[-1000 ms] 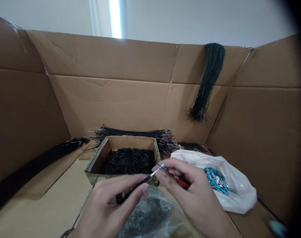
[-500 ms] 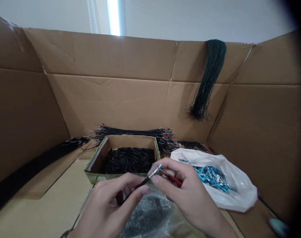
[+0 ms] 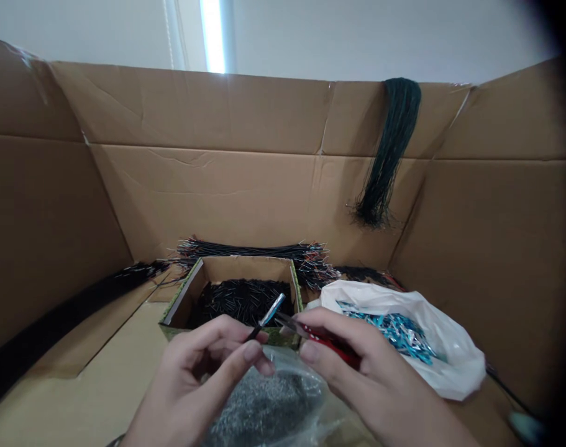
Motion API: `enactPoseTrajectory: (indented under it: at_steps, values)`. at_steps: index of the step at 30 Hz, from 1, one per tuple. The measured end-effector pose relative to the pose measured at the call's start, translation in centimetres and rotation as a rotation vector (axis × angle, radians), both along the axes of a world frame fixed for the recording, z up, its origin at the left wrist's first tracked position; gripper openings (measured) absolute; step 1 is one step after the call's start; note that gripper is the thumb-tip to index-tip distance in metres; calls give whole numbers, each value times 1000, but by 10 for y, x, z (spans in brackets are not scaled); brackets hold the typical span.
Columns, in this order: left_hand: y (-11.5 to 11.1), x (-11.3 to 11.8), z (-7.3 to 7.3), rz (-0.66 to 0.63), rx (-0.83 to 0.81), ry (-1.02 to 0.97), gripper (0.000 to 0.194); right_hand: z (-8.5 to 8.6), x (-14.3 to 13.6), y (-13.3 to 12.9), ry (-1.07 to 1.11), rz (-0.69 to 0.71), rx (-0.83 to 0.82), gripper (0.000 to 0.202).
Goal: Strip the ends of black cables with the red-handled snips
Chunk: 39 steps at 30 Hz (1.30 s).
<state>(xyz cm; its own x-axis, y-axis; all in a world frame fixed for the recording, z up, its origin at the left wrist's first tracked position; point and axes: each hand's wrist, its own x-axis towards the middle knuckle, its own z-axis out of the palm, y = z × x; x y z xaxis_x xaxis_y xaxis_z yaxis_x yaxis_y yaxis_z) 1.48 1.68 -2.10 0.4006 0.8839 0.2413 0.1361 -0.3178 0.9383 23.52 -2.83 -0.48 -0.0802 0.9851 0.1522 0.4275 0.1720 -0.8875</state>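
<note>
Between the thumb and fingers of my left hand (image 3: pixel 212 366) is a black cable. Its end, wrapped in silvery-blue foil (image 3: pixel 272 309), points up and to the right. My right hand (image 3: pixel 357 360) is closed around small red-handled scissors (image 3: pixel 327 341). Their dark metal blades lie just right of the foil end, close to it; whether they touch it I cannot tell. The rest of the cable is hidden in my left palm. Below both hands lies a clear plastic bag (image 3: pixel 273 397) with fine dark grey contents.
Beyond my hands stands a green-edged box (image 3: pixel 248 266) of short black pieces (image 3: pixel 240 298). At right sits a white bag (image 3: pixel 450 372) with blue foil scraps (image 3: pixel 406 335). Bundled black cables (image 3: pixel 250 248) lie behind. Dark green strands (image 3: pixel 392 149) hang over the cardboard wall (image 3: pixel 208 186).
My hands have moved apart. My right fingers have come off the foil end and the scissor blades now show beside it. My left hand still holds the cable.
</note>
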Motion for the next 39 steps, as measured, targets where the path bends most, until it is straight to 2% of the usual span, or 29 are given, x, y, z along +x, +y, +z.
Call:
enactPoseTrajectory:
  at_steps: [5,11,17,24,29,34,39]
  values:
    - [-2,2,-2,50,117,50,25,-3,-3,1,-11,-23,-14,36]
    - [0,6,-1,96,232,86,25,0,-3,0,42,-33,-73,45]
    - [0,6,-1,88,267,104,23,-1,-1,1,42,-66,-61,46]
    - [1,4,-3,94,352,129,18,8,0,2,51,75,-84,26]
    - [1,1,0,19,409,171,13,5,7,-1,61,61,-73,34]
    - [2,-2,4,-83,353,183,19,10,14,2,78,211,-54,26]
    - [1,-2,4,-116,343,226,24,12,10,5,116,293,-44,25]
